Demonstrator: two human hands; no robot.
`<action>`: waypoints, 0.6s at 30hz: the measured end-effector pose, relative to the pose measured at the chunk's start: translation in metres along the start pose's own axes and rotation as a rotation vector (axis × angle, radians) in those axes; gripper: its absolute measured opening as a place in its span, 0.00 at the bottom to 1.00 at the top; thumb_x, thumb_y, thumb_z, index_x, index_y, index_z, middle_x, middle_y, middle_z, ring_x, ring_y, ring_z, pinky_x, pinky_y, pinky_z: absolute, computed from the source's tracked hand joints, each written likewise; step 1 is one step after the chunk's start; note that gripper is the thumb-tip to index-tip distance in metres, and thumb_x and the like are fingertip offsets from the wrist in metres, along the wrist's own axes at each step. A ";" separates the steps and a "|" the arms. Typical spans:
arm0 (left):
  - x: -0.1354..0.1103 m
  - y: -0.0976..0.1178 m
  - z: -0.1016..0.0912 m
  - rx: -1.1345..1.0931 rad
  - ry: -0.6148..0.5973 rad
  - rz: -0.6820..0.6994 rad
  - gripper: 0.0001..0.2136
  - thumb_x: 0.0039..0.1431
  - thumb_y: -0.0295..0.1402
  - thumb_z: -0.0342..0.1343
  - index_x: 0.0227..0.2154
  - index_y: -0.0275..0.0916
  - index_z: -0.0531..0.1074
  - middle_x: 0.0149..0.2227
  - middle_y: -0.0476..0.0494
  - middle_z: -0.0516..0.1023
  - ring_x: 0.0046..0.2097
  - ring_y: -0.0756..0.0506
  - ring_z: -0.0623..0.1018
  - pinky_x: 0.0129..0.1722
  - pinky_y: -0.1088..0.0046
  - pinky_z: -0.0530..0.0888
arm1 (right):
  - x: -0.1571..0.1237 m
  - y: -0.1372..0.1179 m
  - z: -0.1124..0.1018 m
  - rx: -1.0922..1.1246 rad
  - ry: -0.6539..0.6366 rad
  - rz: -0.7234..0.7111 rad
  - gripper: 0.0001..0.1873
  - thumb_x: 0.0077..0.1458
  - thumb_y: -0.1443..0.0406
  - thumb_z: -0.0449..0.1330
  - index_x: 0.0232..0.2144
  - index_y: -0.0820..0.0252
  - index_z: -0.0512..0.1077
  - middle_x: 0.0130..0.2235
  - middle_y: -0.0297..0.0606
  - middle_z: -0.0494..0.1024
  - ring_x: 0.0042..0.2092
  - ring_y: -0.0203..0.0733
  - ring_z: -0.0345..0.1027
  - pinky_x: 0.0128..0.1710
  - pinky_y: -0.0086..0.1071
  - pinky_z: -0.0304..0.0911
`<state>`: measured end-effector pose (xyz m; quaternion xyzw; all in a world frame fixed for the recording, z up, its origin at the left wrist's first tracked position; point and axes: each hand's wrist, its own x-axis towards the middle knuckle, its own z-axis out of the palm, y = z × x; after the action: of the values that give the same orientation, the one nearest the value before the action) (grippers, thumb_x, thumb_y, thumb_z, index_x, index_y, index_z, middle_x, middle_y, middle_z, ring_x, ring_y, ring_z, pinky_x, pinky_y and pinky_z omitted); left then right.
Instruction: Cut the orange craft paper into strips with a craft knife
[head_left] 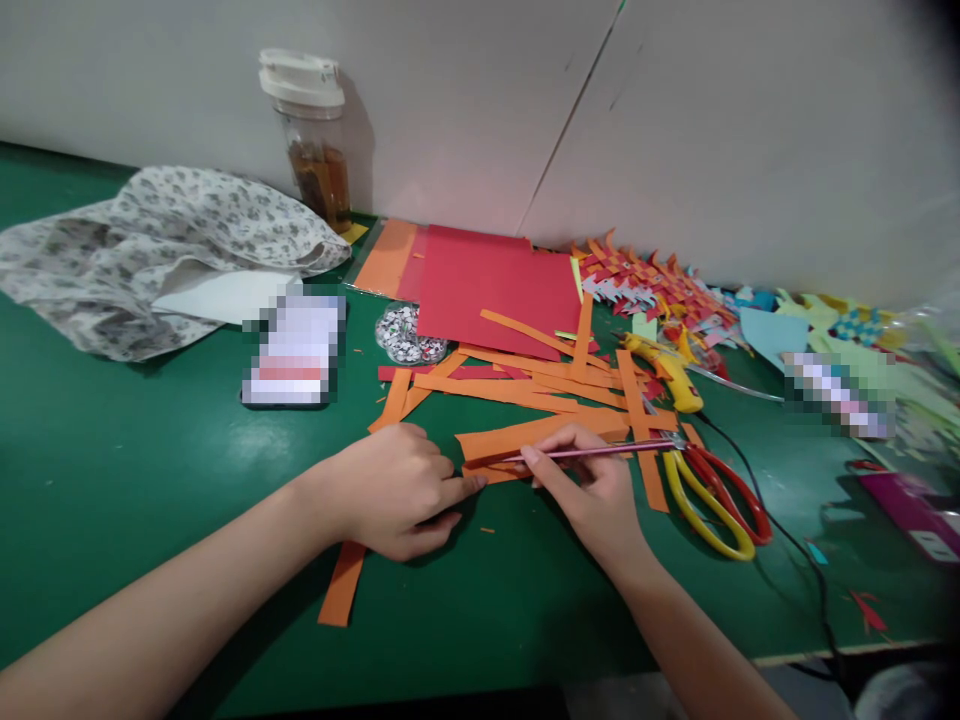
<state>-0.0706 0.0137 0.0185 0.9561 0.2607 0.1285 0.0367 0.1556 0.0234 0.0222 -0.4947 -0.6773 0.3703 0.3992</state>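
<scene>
My right hand (592,490) is closed in a pinch around a slim pink pen-like stick (622,449); its tip points left over a folded orange paper strip (525,430). With its index fingertip, my left hand (397,490) presses the left end of that strip against the table. The left thumb is apart from the index finger, and the other fingers are partly curled out of sight. More orange strips (495,392) lie crossed behind both hands. Scissors (712,490) with red and yellow handles rest right of my right hand, their blades mostly hidden by paper.
Red paper sheets (495,285) lie by the wall, beside a bag of googly eyes (411,334). A phone (296,355), patterned cloth (172,250) and drink bottle (315,140) stand left. A yellow glue gun (671,375), its black cord (750,490) and woven paper pieces (660,275) are right.
</scene>
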 end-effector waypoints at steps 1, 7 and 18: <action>0.000 0.000 0.000 0.000 0.001 0.003 0.17 0.58 0.34 0.49 0.47 0.36 0.74 0.23 0.46 0.75 0.24 0.45 0.75 0.22 0.70 0.66 | 0.000 0.000 0.000 0.004 0.012 0.003 0.10 0.54 0.63 0.62 0.24 0.57 0.68 0.22 0.31 0.71 0.24 0.35 0.66 0.25 0.29 0.63; -0.001 0.001 -0.001 0.000 0.009 0.002 0.17 0.57 0.33 0.49 0.47 0.35 0.74 0.23 0.46 0.75 0.23 0.45 0.74 0.22 0.70 0.66 | -0.002 0.001 0.001 -0.003 -0.014 -0.027 0.09 0.54 0.63 0.63 0.24 0.56 0.69 0.23 0.31 0.72 0.25 0.36 0.67 0.26 0.30 0.64; -0.001 0.001 -0.001 -0.009 0.026 0.009 0.16 0.57 0.33 0.48 0.45 0.35 0.74 0.22 0.46 0.75 0.23 0.45 0.74 0.21 0.69 0.66 | 0.000 0.000 0.001 -0.033 -0.014 -0.055 0.08 0.54 0.63 0.62 0.24 0.56 0.69 0.23 0.31 0.72 0.26 0.37 0.68 0.27 0.31 0.64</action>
<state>-0.0710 0.0128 0.0190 0.9553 0.2564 0.1423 0.0370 0.1549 0.0235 0.0214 -0.4797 -0.6995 0.3515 0.3963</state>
